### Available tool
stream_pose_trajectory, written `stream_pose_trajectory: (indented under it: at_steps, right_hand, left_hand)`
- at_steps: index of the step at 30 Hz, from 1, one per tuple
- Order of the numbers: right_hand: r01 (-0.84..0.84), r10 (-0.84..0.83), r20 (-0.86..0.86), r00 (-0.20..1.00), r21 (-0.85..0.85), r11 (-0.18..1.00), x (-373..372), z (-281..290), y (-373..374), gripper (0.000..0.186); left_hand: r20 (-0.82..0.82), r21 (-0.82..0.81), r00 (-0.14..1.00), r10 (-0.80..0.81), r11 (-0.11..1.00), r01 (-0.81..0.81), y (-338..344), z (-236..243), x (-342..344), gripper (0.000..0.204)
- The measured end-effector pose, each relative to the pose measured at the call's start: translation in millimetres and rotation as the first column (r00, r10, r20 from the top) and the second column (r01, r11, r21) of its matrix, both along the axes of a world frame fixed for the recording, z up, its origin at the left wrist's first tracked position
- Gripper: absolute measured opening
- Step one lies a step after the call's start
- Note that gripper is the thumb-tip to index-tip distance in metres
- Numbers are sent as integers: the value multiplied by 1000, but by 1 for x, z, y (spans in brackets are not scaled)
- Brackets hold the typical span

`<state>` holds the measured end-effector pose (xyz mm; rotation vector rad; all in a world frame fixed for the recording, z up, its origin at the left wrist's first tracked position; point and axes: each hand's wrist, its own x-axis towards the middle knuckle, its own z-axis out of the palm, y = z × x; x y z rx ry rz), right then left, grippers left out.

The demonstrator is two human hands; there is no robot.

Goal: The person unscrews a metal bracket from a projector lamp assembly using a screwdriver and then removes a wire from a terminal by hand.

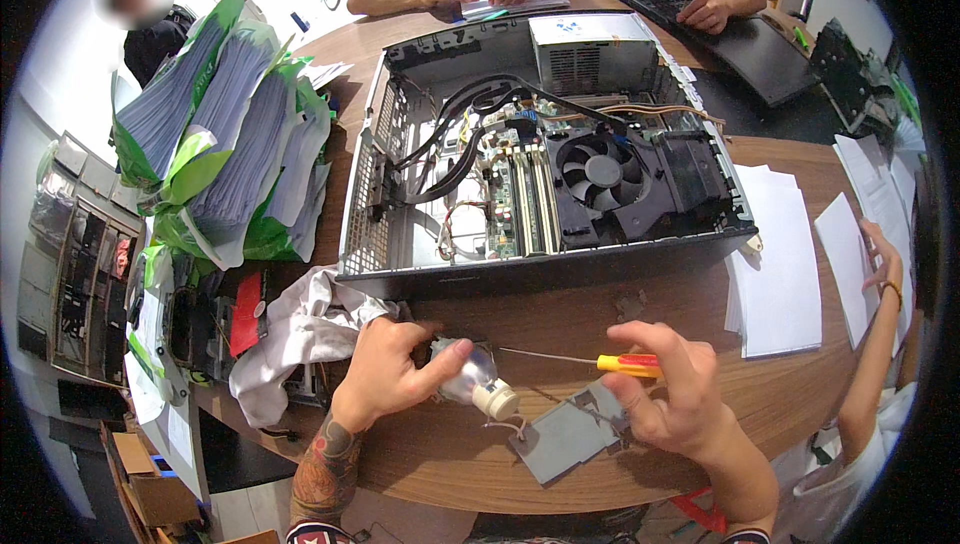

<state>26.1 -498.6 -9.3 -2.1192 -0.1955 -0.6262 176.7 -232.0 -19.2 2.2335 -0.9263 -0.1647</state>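
My left hand (395, 369) is closed around a lamp (465, 374) with a silvery, rounded reflector, a cream base and a short wire. Its thumb lies across the reflector; the fingers behind are partly hidden. Between thumb and fingers of my right hand (672, 389) is a screwdriver (630, 365) with a yellow and red handle. The thin shaft points left, its tip near the lamp. Below them a flat grey metal plate (565, 434) lies on the wooden table (430, 469). Just beyond my hands stands a desktop computer case (540, 274), its inside exposed, showing a black fan (602, 176).
Bundled papers in green wrapping (225, 134) stand at the left, near a crumpled white cloth (290, 344). White sheets (775, 264) lie to the right. Two people sit across the table, one with hands over a black laptop (740, 49). Another person's arm (875, 344) reaches in from the right.
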Motion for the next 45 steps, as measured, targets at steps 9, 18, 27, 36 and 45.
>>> stream_pose_trajectory:
  at_steps: [9,18,27,36,45]
  right_hand:
    - [9,-6,73,997,-45,999,3,0,1,24]
    - [7,5,142,990,-86,996,4,3,1,34]
    - [-40,57,79,995,-204,978,-2,-7,-4,39]
    - [-93,143,188,972,-254,963,1,0,-4,41]
    - [-87,154,208,966,-300,950,0,-5,-2,42]
  left_hand:
    - [-16,-13,1000,1,1000,-1,0,-3,0,47]
    - [-14,1,1000,-5,1000,5,0,-1,-1,47]
    - [-10,-8,1000,10,1000,-11,1,-3,0,48]
    - [-12,-5,1000,3,1000,-3,0,0,0,46]
    - [-4,-41,1000,-5,999,4,-2,-1,1,44]
